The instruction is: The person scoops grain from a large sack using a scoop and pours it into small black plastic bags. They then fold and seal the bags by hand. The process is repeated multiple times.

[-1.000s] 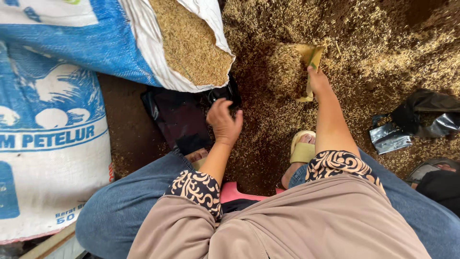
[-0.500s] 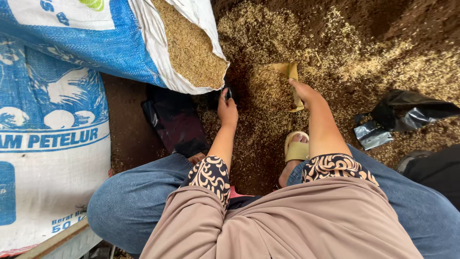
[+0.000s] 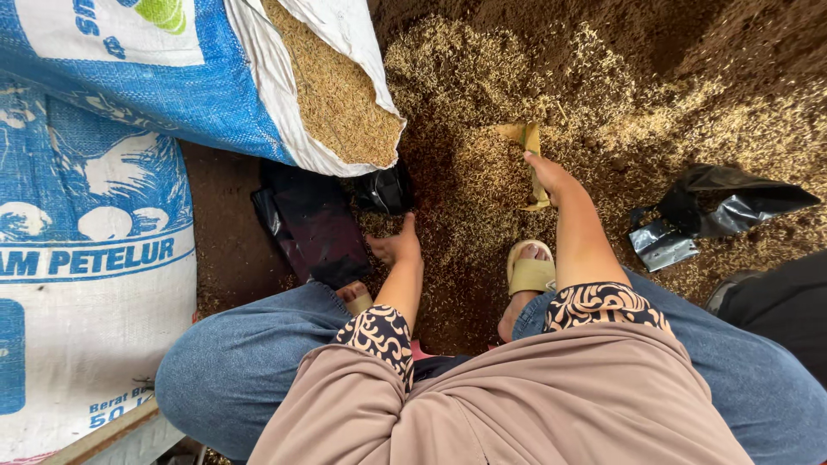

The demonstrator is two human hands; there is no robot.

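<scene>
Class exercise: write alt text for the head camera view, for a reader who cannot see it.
Seen from above, a seated person's right hand grips a yellowish scoop set into loose husks on the dirt floor, while the left hand rests low beside a small black bag. An open blue-and-white sack of husks lies at left.

This looks like a farm or nursery work spot with an earth floor, not a room in a house; dark soil (image 3: 689,34) covers the ground, and loose rice husks (image 3: 482,77) lie scattered and heaped over it; a large woven sack (image 3: 172,77), blue and white, lies open with husks filling its mouth (image 3: 332,86); a second big printed sack (image 3: 77,284) lies beside it; black plastic bags (image 3: 715,211) lie crumpled on the dirt; the person squats in sandals (image 3: 530,274) directly on the ground.
</scene>
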